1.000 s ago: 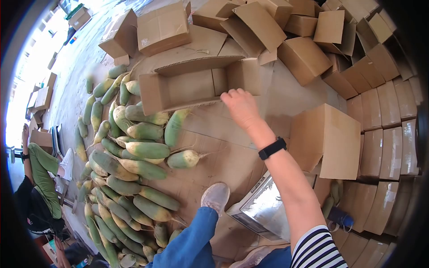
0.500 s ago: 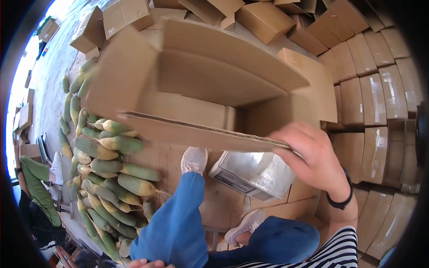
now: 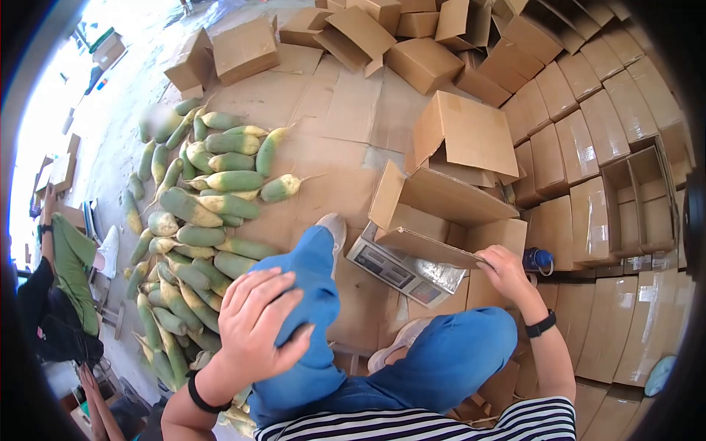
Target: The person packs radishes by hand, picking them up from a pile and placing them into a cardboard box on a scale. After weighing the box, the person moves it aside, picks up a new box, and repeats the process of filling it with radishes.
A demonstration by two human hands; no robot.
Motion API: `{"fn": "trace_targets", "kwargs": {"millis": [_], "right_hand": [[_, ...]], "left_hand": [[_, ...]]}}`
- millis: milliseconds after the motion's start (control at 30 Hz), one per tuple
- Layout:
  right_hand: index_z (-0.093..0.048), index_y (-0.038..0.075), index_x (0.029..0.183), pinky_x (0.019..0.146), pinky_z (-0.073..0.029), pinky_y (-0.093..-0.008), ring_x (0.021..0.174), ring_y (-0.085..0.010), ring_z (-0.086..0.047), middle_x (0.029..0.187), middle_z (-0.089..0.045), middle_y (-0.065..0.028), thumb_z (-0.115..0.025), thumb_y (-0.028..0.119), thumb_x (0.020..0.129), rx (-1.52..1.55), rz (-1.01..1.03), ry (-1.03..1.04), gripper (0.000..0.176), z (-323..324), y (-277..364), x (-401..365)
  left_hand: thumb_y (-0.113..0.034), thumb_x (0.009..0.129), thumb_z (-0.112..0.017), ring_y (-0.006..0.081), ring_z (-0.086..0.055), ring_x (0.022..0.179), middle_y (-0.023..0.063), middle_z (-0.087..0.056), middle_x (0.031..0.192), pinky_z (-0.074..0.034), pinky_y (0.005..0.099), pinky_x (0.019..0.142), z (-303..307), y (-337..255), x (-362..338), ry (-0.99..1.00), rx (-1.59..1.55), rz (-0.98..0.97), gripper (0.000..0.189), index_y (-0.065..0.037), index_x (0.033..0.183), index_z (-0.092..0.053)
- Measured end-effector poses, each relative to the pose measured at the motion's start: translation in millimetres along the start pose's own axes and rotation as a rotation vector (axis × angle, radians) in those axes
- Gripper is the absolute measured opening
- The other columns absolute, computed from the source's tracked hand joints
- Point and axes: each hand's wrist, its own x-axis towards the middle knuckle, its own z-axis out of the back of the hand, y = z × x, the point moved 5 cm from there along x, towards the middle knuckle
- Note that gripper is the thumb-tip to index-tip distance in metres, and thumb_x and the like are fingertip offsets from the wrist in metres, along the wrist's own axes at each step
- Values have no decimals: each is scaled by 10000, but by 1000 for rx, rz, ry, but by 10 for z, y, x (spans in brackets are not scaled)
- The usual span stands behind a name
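My right hand (image 3: 506, 270) pinches the near top edge of an open cardboard box (image 3: 482, 191), fingers outside and thumb at the rim. The box sits over a silver-topped weighing scale (image 3: 423, 278), tilted a little, its flaps spread. Over my left knee, my left hand (image 3: 254, 320) hangs with fingers spread, holding nothing. Just left of my legs lies a large heap of green radishes (image 3: 232, 181) with pale tips, spread on the cardboard-covered floor (image 3: 327, 158).
Another open carton (image 3: 471, 128) stands behind the box. Stacked cartons (image 3: 588, 169) wall the right side, with a blue-capped bottle (image 3: 540, 259) beside them. More loose boxes (image 3: 423, 62) lie at the back. At the left edge sits another person in green trousers (image 3: 73, 272).
The box has moved away from in front of me, down to the right and onto the scale, with my right hand still on its edge. My left hand has risen into view.
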Motion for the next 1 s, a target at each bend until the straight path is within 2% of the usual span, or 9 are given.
{"fn": "trace_targets", "kwargs": {"millis": [200,367,400,500,633,767,833,900,1000], "right_hand": [[-636,76,971,746,-497,-398,878,-304,-601,870,-625,-92,-646,94,823,-48,27,27,149,-200,-54,-140],[-609,97,1152,881,-488,-401,1017,-333,-589,1083,-629,-132,-689,171,810,-22,-38,116,359,-102,101,-177],[-568,81,1238,943,-465,-403,1091,-351,-567,1193,-599,-161,-703,204,807,-16,-140,76,469,104,118,-197],[-575,-5,1189,933,-461,-370,1072,-327,-588,1141,-608,-187,-673,162,832,85,-246,-45,406,476,299,-333],[-581,-12,1171,912,-464,-346,1019,-272,-614,1097,-624,-167,-654,94,834,284,-446,25,361,532,613,-733],[-626,3,1100,917,-459,-376,1023,-318,-601,1081,-634,-166,-661,118,820,70,-231,55,305,307,904,-986],[-636,11,1081,918,-457,-388,1028,-336,-592,1075,-638,-164,-665,142,819,-22,-222,41,294,267,965,-1008],[-636,11,1074,920,-456,-391,1032,-334,-593,1068,-642,-164,-658,144,825,-2,-329,28,284,223,822,-1044],[-636,7,1067,910,-456,-389,1006,-335,-599,1055,-643,-162,-635,153,849,-23,-317,18,262,167,752,-1059]], "left_hand": [[-167,672,-718,360,-591,1059,153,-624,1091,-455,462,908,-7,-115,-61,-81,2,-33,356,-14,982,-632],[-187,703,-712,368,-572,1088,167,-609,1146,-442,454,934,-9,-131,-139,-81,5,-47,388,-5,1033,-619],[-199,715,-718,365,-569,1086,162,-598,1165,-439,456,934,8,-124,-162,-125,-34,-45,407,-14,1063,-615],[-199,784,-683,354,-556,1112,182,-563,1225,-423,440,961,10,74,-389,-198,-139,32,400,-8,1125,-601],[-141,889,-581,289,-590,1075,171,-622,1120,-434,354,961,98,1055,-1116,-471,-522,726,296,27,1132,-590],[-231,857,-637,318,-627,957,194,-645,986,-493,384,847,-144,2199,-2493,1,-61,993,304,11,1037,-603],[-259,836,-650,355,-622,920,215,-632,966,-500,424,820,-212,2266,-3043,89,248,1003,316,-4,1018,-607],[-250,831,-643,368,-613,941,208,-623,976,-498,454,818,-385,2167,-3590,371,236,1273,287,-14,990,-609],[-271,775,-710,354,-592,997,172,-611,1005,-498,453,800,-533,1843,-3689,385,488,1089,303,-36,925,-592]]}}
